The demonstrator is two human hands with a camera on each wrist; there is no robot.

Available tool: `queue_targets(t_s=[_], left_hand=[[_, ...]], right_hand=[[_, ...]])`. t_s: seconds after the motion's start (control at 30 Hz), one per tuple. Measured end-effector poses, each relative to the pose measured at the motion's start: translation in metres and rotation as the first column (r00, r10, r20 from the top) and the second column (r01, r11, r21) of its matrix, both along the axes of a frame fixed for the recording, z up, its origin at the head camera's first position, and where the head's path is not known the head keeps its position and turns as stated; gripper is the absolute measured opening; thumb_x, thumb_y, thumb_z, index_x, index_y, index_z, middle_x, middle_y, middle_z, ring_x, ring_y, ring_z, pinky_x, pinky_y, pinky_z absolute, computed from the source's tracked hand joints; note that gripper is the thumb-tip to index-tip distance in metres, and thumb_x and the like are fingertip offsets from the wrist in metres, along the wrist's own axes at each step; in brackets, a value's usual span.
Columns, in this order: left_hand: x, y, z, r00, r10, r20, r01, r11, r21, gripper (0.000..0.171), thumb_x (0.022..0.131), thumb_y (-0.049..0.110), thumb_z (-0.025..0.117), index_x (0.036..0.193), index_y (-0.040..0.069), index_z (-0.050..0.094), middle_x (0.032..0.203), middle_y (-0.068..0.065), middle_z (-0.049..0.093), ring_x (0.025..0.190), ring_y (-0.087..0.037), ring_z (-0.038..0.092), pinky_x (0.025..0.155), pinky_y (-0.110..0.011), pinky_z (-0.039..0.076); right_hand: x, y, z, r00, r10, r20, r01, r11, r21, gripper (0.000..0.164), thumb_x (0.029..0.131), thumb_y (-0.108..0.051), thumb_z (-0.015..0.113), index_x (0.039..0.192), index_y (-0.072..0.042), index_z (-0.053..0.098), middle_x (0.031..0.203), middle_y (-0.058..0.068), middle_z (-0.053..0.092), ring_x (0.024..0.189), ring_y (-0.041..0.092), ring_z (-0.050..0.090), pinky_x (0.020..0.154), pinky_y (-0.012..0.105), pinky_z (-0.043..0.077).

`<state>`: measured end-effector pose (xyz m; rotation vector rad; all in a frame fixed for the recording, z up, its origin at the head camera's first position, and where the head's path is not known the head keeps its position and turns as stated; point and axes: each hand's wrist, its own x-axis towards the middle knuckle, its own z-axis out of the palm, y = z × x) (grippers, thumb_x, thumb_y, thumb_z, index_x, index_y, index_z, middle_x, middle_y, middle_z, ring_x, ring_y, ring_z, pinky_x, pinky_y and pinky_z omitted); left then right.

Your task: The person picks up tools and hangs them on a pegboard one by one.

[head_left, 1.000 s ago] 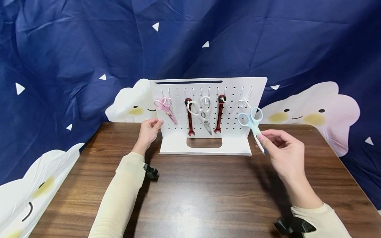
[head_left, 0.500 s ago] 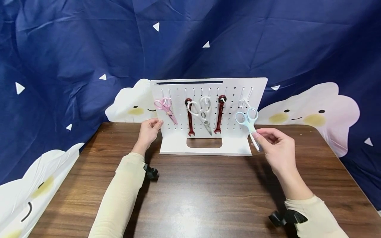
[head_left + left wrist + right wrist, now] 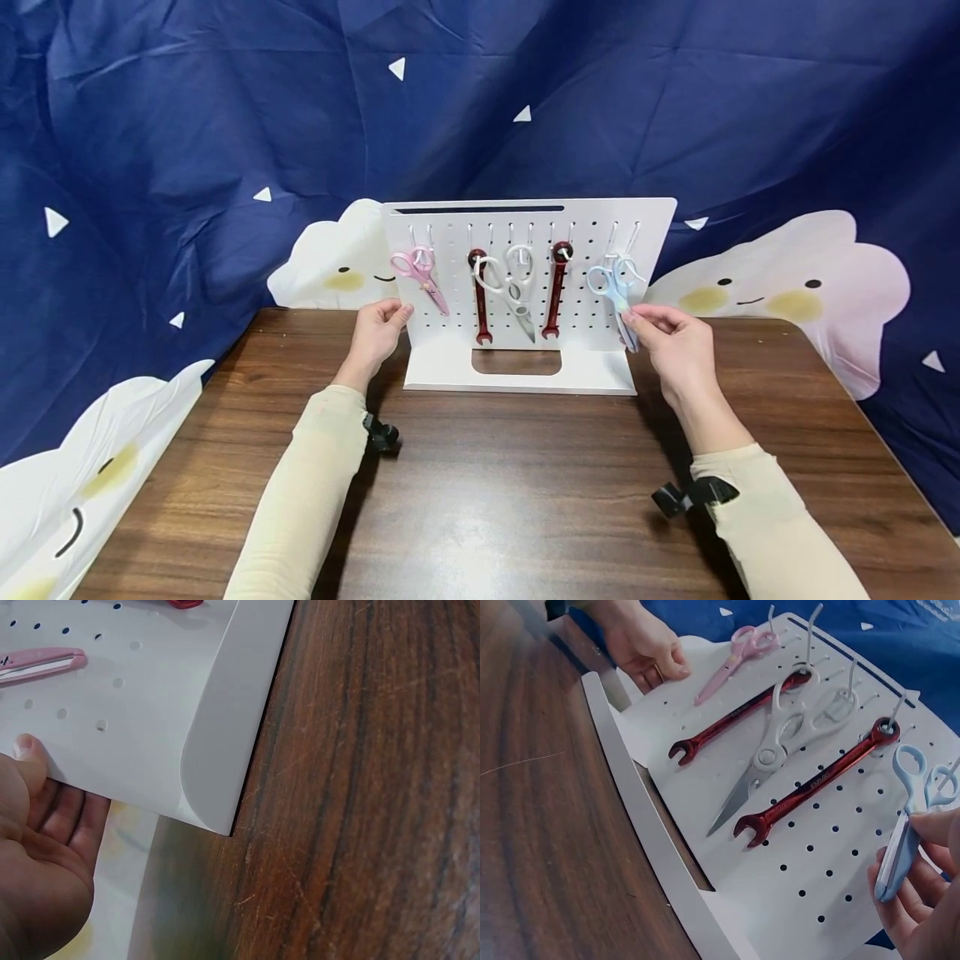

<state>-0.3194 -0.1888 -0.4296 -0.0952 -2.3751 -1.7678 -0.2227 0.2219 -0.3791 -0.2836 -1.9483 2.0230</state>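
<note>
My right hand (image 3: 681, 346) pinches light blue scissors (image 3: 618, 293) by the blades, handles up, at the right side of a white pegboard (image 3: 442, 369). In the right wrist view, one handle loop of these blue scissors (image 3: 898, 859) overlaps the tip of a hook; whether the hook passes through it I cannot tell. My left hand (image 3: 377, 332) grips the pegboard's left edge. The left wrist view has that hand (image 3: 45, 855) with its thumb on the board's front and its other fingers behind.
Pink scissors (image 3: 427, 282), a red wrench (image 3: 481, 308), white scissors (image 3: 516, 292) and another red wrench (image 3: 556, 292) hang on hooks from left to right. The board stands on a brown wooden table (image 3: 480, 483), before a blue curtain (image 3: 480, 100).
My right hand has moved left and slightly up, bringing the blue scissors from beyond the board's right edge to the rightmost hooks. My left hand stays at the board's left edge.
</note>
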Motion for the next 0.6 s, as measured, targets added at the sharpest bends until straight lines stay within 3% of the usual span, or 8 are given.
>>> queue_targets(t_s=[0.1,0.23,0.37,0.47,0.6], left_hand=[[0.000,0.000,0.001,1.000,0.002,-0.005,-0.002,1.000,-0.013,0.027,0.108,0.013,0.068,0.108,-0.013,0.075,0.071,0.001,0.071,0.076,-0.007,0.063,0.080,-0.023,0.057],[0.000,0.001,0.001,1.000,0.006,-0.010,-0.007,0.999,-0.033,0.027,0.108,0.014,0.068,0.107,-0.012,0.075,0.071,0.001,0.071,0.077,-0.009,0.064,0.084,-0.031,0.060],[-0.001,0.001,0.001,1.000,0.005,-0.004,-0.005,0.999,-0.038,0.026,0.108,0.013,0.067,0.108,-0.012,0.075,0.072,0.002,0.071,0.077,-0.007,0.064,0.084,-0.029,0.059],[-0.001,0.000,0.001,1.000,-0.003,0.003,0.003,0.999,-0.035,0.026,0.108,0.013,0.067,0.110,-0.012,0.075,0.073,0.004,0.072,0.077,-0.004,0.064,0.087,-0.032,0.061],[-0.001,-0.002,0.003,1.000,-0.017,0.009,0.017,0.999,-0.040,0.025,0.108,0.012,0.067,0.110,-0.011,0.075,0.076,0.005,0.073,0.078,-0.003,0.065,0.093,-0.038,0.063]], right_hand=[[-0.009,0.000,-0.002,1.000,0.013,-0.010,-0.013,0.998,-0.067,0.012,0.095,-0.001,0.081,0.092,-0.013,0.084,0.074,-0.011,0.076,0.065,0.002,0.069,0.061,0.015,0.055],[-0.019,0.000,-0.006,1.000,0.011,-0.007,-0.011,0.996,-0.084,0.014,0.096,-0.001,0.080,0.091,-0.013,0.084,0.073,-0.013,0.076,0.068,0.001,0.069,0.064,0.015,0.056],[-0.029,0.000,-0.011,1.000,0.019,0.005,-0.018,0.997,-0.074,0.009,0.097,-0.004,0.080,0.094,-0.012,0.084,0.074,-0.015,0.076,0.071,-0.001,0.068,0.067,0.015,0.057],[-0.033,0.001,-0.015,1.000,0.025,0.018,-0.025,1.000,-0.019,0.003,0.098,-0.008,0.080,0.101,-0.007,0.082,0.075,-0.018,0.076,0.074,-0.003,0.070,0.070,0.014,0.057],[-0.033,0.004,-0.021,0.999,0.033,0.021,-0.036,0.985,0.169,0.020,0.100,-0.013,0.077,0.112,0.004,0.078,0.081,-0.016,0.078,0.076,-0.006,0.070,0.072,0.012,0.057]])
